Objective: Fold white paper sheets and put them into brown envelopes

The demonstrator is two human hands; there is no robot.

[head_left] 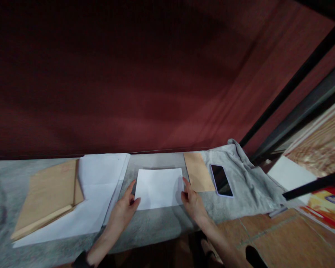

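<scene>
No legible text; blue logo [334,197] on red-yellow packaging [321,211] blurred.

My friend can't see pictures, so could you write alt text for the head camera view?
A person's left hand and right hand are at opposite side edges of a white sheet over a grey cloth. To the left, folded brown paper lies on larger white paper; to the right are a tan sheet and a phone.

The grey-draped desk [162,225] is backed by a dimly lit, dark red wall [145,82]; black bars [293,85] are seen at right; the floor [284,238] is brown-tiled.
</scene>
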